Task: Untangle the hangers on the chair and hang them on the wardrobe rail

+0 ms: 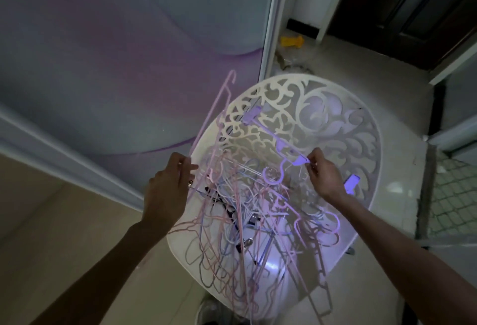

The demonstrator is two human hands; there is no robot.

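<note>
A tangled heap of thin pink, lilac and blue hangers (pixel 247 224) fills the seat of a white chair (pixel 343 123) with a cut-out scroll backrest. My left hand (pixel 167 185) pinches a thin pink wire hanger (pixel 215 118) that rises up and away to the left of the backrest. My right hand (pixel 324 173) grips one end of a lilac plastic clip hanger (pixel 277 138), which lies slanted across the backrest; its hook curls down into the heap. The wardrobe rail is out of sight.
A pale sliding wardrobe door (pixel 103 53) with a purple wave pattern stands at the left, its frame edge (pixel 271 22) beside the chair. A yellow object (pixel 291 41) lies on the floor behind. A dark door (pixel 413 7) is at the far right.
</note>
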